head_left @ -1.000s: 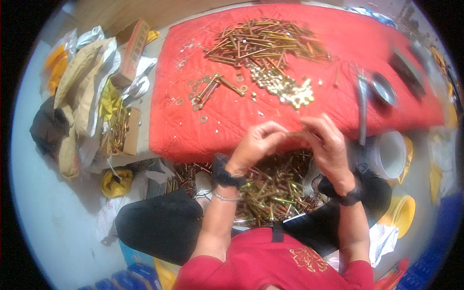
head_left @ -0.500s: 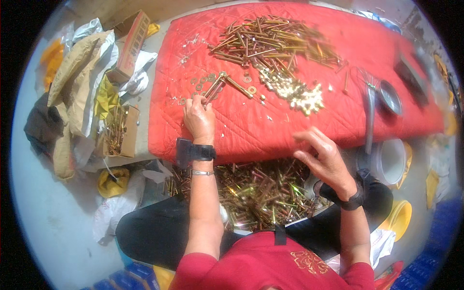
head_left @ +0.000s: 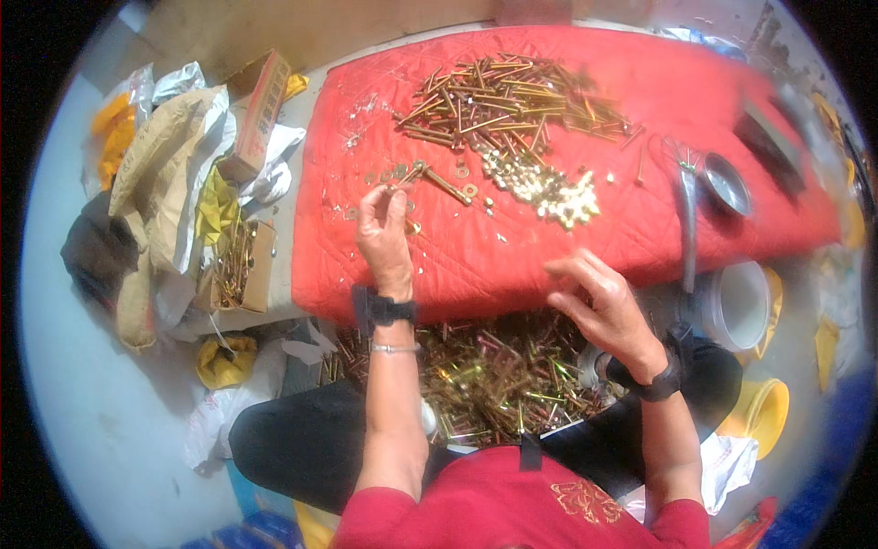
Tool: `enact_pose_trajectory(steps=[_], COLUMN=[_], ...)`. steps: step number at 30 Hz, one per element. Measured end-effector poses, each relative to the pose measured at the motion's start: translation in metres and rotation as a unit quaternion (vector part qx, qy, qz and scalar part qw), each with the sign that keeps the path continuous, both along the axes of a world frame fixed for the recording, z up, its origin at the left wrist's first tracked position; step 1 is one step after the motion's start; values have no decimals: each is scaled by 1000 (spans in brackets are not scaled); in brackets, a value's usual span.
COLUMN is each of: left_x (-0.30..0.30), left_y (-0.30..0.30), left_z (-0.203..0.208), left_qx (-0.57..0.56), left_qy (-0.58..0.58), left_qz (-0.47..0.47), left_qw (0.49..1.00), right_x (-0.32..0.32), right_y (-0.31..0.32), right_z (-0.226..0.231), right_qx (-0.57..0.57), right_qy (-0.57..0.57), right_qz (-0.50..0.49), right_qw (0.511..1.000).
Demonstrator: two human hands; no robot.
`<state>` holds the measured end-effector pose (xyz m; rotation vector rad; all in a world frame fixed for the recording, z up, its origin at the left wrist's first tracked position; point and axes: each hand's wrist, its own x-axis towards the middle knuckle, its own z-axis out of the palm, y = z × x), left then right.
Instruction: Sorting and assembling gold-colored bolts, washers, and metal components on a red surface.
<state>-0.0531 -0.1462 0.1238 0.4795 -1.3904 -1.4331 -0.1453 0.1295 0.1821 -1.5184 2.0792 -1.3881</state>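
Note:
My left hand (head_left: pixel 384 245) is over the left part of a red quilted cover (head_left: pixel 494 274). Its thumb and forefinger are apart, with nothing visible between them. Close beyond its fingertips lie a couple of long brass-coloured bolts (head_left: pixel 446 186) and several flat washers (head_left: pixel 401 171). My right hand (head_left: pixel 599 297) hovers over the near edge of the cover, fingers loosely bent and apart, holding nothing I can see. Farther back is a heap of long bolts (head_left: pixel 503 96), and in front of it a pile of small shiny nuts (head_left: pixel 553 188).
Many more bolts (head_left: pixel 494 384) fill a container between my legs. To the right are a metal bowl (head_left: pixel 725 185), a white bucket (head_left: pixel 741 306) and a yellow container (head_left: pixel 764 410). An open carton of bolts (head_left: pixel 256 274) and paper sacks (head_left: pixel 165 174) stand left.
My left thumb and forefinger have come apart and drawn back slightly from the bolts. My right hand stays near the front edge. The view has tilted a little.

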Motion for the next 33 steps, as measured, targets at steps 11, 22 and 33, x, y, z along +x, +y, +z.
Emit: enact_pose_trajectory(steps=[11, 22, 33], left_x=[-1, 0, 16], left_y=[104, 132, 111], left_z=[26, 10, 48], left_qx=[-44, -107, -294], left_qy=[11, -115, -308], left_qz=[-233, -309, -430], left_qw=[971, 938, 796], right_x=[0, 2, -8], right_y=[9, 5, 11], right_z=[7, 6, -4], right_qx=[-123, -134, 20], right_qy=[6, 159, 5], right_qz=[-58, -82, 39], right_qw=[991, 975, 999])
